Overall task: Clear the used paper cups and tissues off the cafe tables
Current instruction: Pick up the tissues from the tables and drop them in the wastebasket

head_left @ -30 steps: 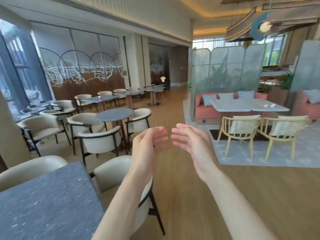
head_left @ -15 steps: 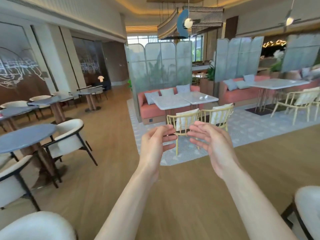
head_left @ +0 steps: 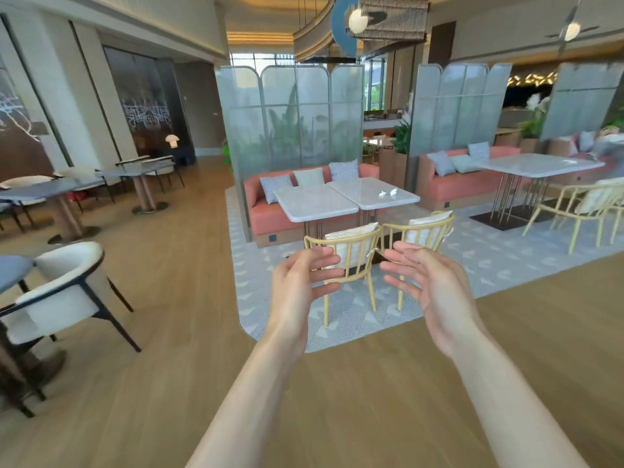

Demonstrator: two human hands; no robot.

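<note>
Head view: the left hand [head_left: 300, 282] and right hand [head_left: 427, 285] are raised, palms facing, each grip apart and empty. Two crumpled white tissues [head_left: 387, 193] lie on the pale counter [head_left: 371, 194] well ahead, beyond yellow chairs [head_left: 351, 244], slightly nearer the right hand.

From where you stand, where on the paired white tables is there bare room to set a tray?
The left white tabletop is bare, bordered by the coral sofa and yellow chairs. The right tabletop carries crumpled tissues near its far right side; its near left part is free.
</note>
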